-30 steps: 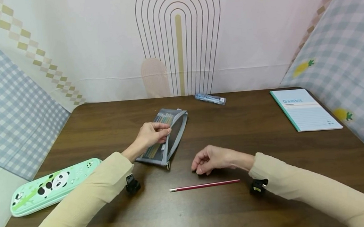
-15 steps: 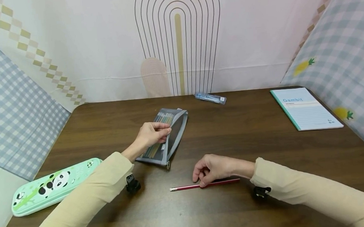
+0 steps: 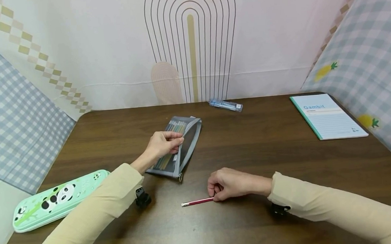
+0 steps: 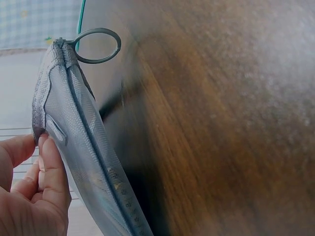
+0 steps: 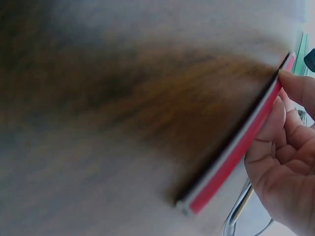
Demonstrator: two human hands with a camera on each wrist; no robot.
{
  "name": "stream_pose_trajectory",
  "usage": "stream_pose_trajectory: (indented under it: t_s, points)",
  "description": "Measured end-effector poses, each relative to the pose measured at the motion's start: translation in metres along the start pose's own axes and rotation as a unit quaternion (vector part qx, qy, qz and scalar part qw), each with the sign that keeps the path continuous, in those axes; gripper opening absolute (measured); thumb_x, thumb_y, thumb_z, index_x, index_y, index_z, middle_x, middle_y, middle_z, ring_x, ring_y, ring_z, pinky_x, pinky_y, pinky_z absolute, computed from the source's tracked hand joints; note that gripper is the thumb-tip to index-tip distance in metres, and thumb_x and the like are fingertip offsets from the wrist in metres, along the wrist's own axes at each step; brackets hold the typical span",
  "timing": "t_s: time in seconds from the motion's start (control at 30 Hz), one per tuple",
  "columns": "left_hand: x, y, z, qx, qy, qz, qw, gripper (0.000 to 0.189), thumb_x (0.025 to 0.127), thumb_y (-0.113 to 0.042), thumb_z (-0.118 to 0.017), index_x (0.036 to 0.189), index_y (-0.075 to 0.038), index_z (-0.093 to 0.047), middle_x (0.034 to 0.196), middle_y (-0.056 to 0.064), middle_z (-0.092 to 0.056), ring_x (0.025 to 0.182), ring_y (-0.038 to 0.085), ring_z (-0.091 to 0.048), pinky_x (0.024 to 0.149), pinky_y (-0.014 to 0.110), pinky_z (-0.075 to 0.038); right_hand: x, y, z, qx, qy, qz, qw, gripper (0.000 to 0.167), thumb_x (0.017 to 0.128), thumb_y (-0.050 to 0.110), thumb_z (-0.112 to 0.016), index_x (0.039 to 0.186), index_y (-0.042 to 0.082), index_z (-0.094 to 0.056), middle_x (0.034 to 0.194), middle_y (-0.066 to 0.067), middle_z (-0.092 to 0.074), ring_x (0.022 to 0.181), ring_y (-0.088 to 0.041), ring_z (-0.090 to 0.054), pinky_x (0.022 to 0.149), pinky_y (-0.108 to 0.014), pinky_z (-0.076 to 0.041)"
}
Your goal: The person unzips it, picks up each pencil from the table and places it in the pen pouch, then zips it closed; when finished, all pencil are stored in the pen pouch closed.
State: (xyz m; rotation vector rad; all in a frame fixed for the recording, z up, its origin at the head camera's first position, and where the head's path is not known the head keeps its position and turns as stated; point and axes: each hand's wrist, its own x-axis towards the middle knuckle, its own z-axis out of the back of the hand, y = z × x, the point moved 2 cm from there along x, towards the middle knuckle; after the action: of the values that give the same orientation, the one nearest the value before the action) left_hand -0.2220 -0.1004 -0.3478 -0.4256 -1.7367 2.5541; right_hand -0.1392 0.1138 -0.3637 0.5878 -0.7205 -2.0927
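Observation:
My left hand [image 3: 161, 144] pinches the top edge of a grey mesh pencil pouch [image 3: 168, 167] between thumb and fingers, so its mouth gapes on the right. Through the mesh several slim sticks show, and a zipper pull ring [image 4: 98, 45] hangs at the pouch's near corner. Closer to the front, my right hand [image 3: 234, 183] pinches a red pencil [image 3: 197, 202] near its middle. The pencil's white-tipped end points left, and its other half is hidden by the hand in the head view. The right wrist view has the red shaft [image 5: 236, 152] slanting up to the fingertips.
A mint-green panda pencil case [image 3: 60, 201] lies at the left, beside my left forearm. At the table's back edge is a small clear blue packet [image 3: 226, 105]. A notebook [image 3: 329, 117] lies at the back right. Cloths hang behind and at both sides.
My right hand has come down toward the near side onto the pencil and now pinches it, covering its right half. The left hand and the pouch have stayed put.

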Motion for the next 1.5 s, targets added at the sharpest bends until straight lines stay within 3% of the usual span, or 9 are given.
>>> stream_pose_trajectory:
  t_s: [0.2,0.33,0.4,0.53,0.63,0.73,0.87,1.27,1.5]
  points:
    - [0.001,0.002,-0.001,-0.001,0.006,-0.001,1.0000,0.031,0.090,-0.014,-0.065,0.115,0.003,-0.064,0.094,0.013,-0.070,0.063,0.005,-0.062,0.066,0.023,-0.058,0.000,0.000,0.003,0.006,-0.052,0.009,0.9986,0.007,0.079,0.006,-0.066,0.077,0.012,-0.064,0.070,0.011,-0.052,0.063,0.003,-0.046,0.056,-0.014,-0.042]
    - [0.002,0.002,-0.001,-0.003,0.007,-0.003,1.0000,0.030,0.090,-0.013,-0.064,0.115,0.004,-0.064,0.087,0.008,-0.070,0.062,0.005,-0.061,0.065,0.023,-0.058,0.003,-0.002,0.016,0.116,-0.121,-0.006,0.9858,0.002,0.086,0.002,-0.061,0.085,0.004,-0.062,0.071,0.001,-0.057,0.060,-0.003,-0.050,0.051,-0.019,-0.047]
    - [0.002,0.001,-0.001,-0.005,0.006,-0.004,1.0000,0.030,0.089,-0.013,-0.065,0.114,0.004,-0.064,0.085,0.006,-0.069,0.061,0.005,-0.061,0.064,0.023,-0.058,0.007,-0.004,0.023,0.197,-0.155,-0.044,0.9672,0.005,0.089,0.002,-0.059,0.092,-0.002,-0.059,0.074,-0.006,-0.059,0.059,-0.007,-0.052,0.050,-0.021,-0.049]
    - [0.002,0.001,0.000,-0.005,0.004,-0.004,1.0000,0.030,0.089,-0.013,-0.065,0.114,0.005,-0.064,0.082,0.005,-0.069,0.061,0.005,-0.061,0.064,0.023,-0.058,0.019,-0.015,0.031,0.350,-0.194,-0.134,0.9067,0.023,0.093,0.005,-0.056,0.110,-0.010,-0.054,0.082,-0.011,-0.061,0.064,-0.010,-0.055,0.054,-0.020,-0.052]
    - [0.002,0.001,0.001,-0.003,0.003,-0.004,1.0000,0.031,0.089,-0.014,-0.065,0.114,0.005,-0.064,0.085,0.007,-0.069,0.061,0.005,-0.060,0.065,0.023,-0.058,0.032,-0.022,0.033,0.422,-0.187,-0.176,0.8691,0.031,0.095,0.007,-0.053,0.120,-0.012,-0.049,0.082,-0.007,-0.061,0.064,-0.008,-0.057,0.054,-0.017,-0.052]
    - [0.002,0.002,0.001,-0.002,0.004,-0.004,1.0000,0.031,0.089,-0.014,-0.065,0.114,0.005,-0.064,0.091,0.013,-0.070,0.061,0.005,-0.061,0.066,0.024,-0.058,0.047,-0.027,0.035,0.467,-0.175,-0.200,0.8433,0.032,0.098,0.008,-0.049,0.123,-0.010,-0.045,0.082,-0.005,-0.058,0.059,-0.007,-0.058,0.051,-0.016,-0.051]
    - [0.002,0.001,0.000,-0.003,0.005,0.000,1.0000,0.031,0.089,-0.014,-0.065,0.115,0.004,-0.064,0.096,0.015,-0.070,0.062,0.006,-0.062,0.067,0.025,-0.058,0.069,-0.033,0.040,0.489,-0.165,-0.215,0.8288,0.027,0.099,0.009,-0.046,0.121,-0.007,-0.042,0.081,-0.006,-0.056,0.055,-0.009,-0.060,0.049,-0.016,-0.051]
    - [0.002,-0.001,0.000,0.005,0.005,0.004,1.0000,0.030,0.090,-0.014,-0.064,0.115,0.002,-0.064,0.100,0.016,-0.070,0.063,0.006,-0.063,0.067,0.026,-0.058,0.110,-0.036,0.047,0.500,-0.181,-0.240,0.8119,0.036,0.100,0.008,-0.044,0.130,-0.009,-0.034,0.073,-0.009,-0.057,0.051,-0.013,-0.063,0.049,-0.018,-0.054]
    - [0.003,0.000,0.000,-0.004,0.009,-0.003,0.9999,0.032,0.090,-0.013,-0.064,0.116,0.005,-0.063,0.102,0.019,-0.069,0.064,0.006,-0.064,0.066,0.025,-0.058,0.117,-0.033,0.044,0.529,-0.189,-0.237,0.7928,0.018,0.099,0.003,-0.043,0.114,-0.006,-0.041,0.069,-0.009,-0.061,0.051,-0.014,-0.064,0.051,-0.019,-0.055]
